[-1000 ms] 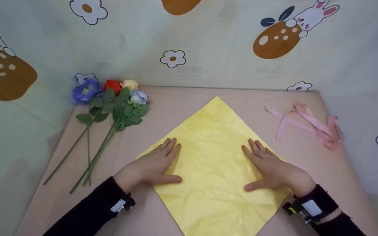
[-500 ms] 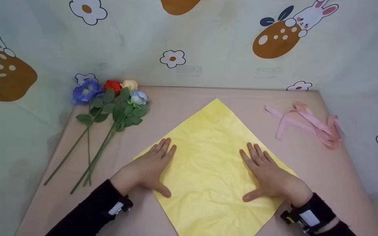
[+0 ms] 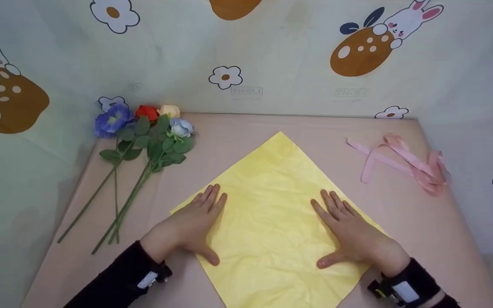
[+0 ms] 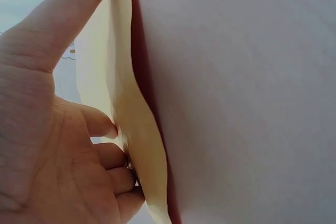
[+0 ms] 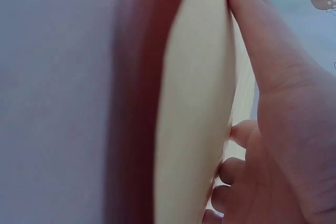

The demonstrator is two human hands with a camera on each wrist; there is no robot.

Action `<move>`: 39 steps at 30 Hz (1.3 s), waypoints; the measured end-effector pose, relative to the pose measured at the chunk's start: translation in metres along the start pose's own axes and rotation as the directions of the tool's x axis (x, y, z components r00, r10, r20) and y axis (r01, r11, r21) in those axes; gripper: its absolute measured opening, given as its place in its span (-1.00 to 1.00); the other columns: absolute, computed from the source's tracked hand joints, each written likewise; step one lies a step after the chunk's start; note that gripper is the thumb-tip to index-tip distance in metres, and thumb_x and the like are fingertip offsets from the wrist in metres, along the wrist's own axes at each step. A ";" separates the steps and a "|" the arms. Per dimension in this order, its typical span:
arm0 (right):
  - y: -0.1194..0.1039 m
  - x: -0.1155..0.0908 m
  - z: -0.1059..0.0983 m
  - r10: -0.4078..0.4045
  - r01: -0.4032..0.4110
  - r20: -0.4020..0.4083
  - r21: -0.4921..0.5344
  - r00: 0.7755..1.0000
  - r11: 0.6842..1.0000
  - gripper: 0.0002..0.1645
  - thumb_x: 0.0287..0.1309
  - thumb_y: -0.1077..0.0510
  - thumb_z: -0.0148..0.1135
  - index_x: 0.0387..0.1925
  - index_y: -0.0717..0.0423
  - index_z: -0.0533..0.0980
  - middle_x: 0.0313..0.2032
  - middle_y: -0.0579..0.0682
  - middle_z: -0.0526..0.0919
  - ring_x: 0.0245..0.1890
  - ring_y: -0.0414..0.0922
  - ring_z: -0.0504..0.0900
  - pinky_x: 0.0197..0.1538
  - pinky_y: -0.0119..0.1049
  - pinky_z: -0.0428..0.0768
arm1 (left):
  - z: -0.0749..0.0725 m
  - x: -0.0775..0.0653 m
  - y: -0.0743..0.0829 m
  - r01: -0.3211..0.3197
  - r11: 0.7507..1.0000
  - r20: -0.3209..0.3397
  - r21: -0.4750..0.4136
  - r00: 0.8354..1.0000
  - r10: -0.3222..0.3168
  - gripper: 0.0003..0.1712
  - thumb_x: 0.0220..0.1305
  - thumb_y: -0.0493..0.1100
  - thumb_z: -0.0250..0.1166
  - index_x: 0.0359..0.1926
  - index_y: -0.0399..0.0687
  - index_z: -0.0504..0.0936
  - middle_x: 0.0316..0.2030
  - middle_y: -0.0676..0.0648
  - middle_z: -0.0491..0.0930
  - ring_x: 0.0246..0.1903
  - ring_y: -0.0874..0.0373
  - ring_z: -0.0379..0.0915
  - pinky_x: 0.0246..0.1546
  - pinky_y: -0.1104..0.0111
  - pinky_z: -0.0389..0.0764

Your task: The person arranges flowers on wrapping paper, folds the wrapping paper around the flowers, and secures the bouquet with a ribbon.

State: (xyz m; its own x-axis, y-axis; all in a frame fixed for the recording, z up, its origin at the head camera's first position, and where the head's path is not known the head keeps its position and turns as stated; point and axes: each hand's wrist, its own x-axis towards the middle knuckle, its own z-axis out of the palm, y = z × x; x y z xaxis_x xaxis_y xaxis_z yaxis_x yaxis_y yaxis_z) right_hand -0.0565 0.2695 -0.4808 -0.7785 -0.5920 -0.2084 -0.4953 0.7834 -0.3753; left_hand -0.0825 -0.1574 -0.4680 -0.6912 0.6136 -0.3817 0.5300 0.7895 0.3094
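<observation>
A yellow sheet of wrapping paper (image 3: 268,222), slightly creased, lies on the table with one corner pointing to the back; its front corner is cut off by the head view. On its left part rests my left hand (image 3: 193,222), fingers spread and thumb apart. My right hand (image 3: 353,235) lies likewise on the right part, fingers extended. In the left wrist view, the fingertips (image 4: 134,203) touch the paper (image 4: 142,150), whose edge lifts a little off the table. A similar raised edge of paper (image 5: 194,93) shows beside the right hand (image 5: 283,103) in the right wrist view.
Several artificial flowers with green stems (image 3: 131,192) lie at the left, their blue, red, cream and pale blue heads toward the back. A loose pink ribbon (image 3: 417,167) lies at the back right. A patterned cloth (image 3: 280,55) hangs behind the table (image 3: 238,124).
The paper has slid slightly toward the front and left. Both hands have moved nearer with it, staying spread on its surface. Flowers and ribbon have stayed in place.
</observation>
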 end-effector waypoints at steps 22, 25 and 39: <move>0.005 0.000 -0.003 0.003 -0.004 0.050 0.025 0.999 1.000 0.71 -0.28 -0.68 0.39 0.67 0.09 -0.16 0.63 0.35 -0.37 0.61 0.39 -0.30 0.53 0.39 -0.02 | 0.003 0.000 0.002 -0.005 1.000 -0.017 0.004 1.000 0.005 0.87 -0.44 0.59 0.60 0.63 -0.32 -0.20 0.60 -0.46 -0.43 0.61 -0.33 -0.50 0.60 -0.09 -0.07; 0.003 0.003 -0.012 0.015 -0.017 0.058 0.034 0.998 0.999 0.61 -0.16 -0.64 0.39 0.65 0.13 -0.10 0.63 0.34 -0.25 0.62 0.36 -0.19 0.52 0.37 0.04 | 0.000 -0.001 0.002 0.003 0.999 -0.024 0.038 1.000 -0.002 0.84 -0.43 0.63 0.57 0.63 -0.31 -0.15 0.61 -0.46 -0.35 0.62 -0.32 -0.41 0.58 -0.09 0.00; 0.000 0.035 -0.058 0.003 0.007 -0.242 0.037 0.970 0.999 -0.01 0.20 -0.21 0.47 0.48 0.18 0.33 0.37 0.24 0.51 0.36 0.23 0.52 0.36 0.18 0.48 | -0.048 0.005 -0.015 0.066 0.997 -0.394 -0.042 0.916 -0.077 -0.01 0.27 0.32 0.39 0.43 -0.32 0.42 0.36 -0.34 0.49 0.39 -0.26 0.40 0.38 -0.10 0.43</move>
State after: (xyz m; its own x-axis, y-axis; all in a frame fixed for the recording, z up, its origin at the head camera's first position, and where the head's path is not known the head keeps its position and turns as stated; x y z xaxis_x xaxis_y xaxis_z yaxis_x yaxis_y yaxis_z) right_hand -0.1063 0.2600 -0.4360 -0.8500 -0.5266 0.0156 -0.4857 0.7718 -0.4103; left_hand -0.1171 -0.1665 -0.4325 -0.8673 0.4968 -0.0307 0.4624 0.8270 0.3197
